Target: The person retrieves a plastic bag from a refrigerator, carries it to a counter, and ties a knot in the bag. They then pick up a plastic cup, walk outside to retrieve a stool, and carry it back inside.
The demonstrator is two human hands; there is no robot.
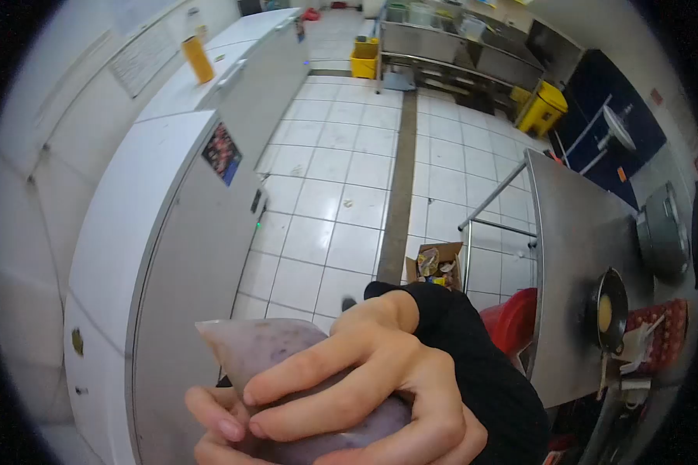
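A clear plastic bag point(267, 341) with a purplish, dark-specked filling is held close in front of me at the bottom of the view. My right hand point(399, 372) comes in from the right, its fingers curled over the top and near side of the bag. From below on the left, the fingers of my left hand point(219, 422) close around the bag's other side, their tips near those of the right. Most of the left hand is hidden behind the bag and the right hand. One pointed corner of the bag sticks out to the left.
White chest freezers point(194, 248) line the left wall, with a yellow container point(198, 60) on top. At right, a steel table point(574, 225) holds a frying pan point(619, 298) and a large pot point(665, 232). A cardboard box point(451, 254) and a red tub point(512, 322) stand on the floor.
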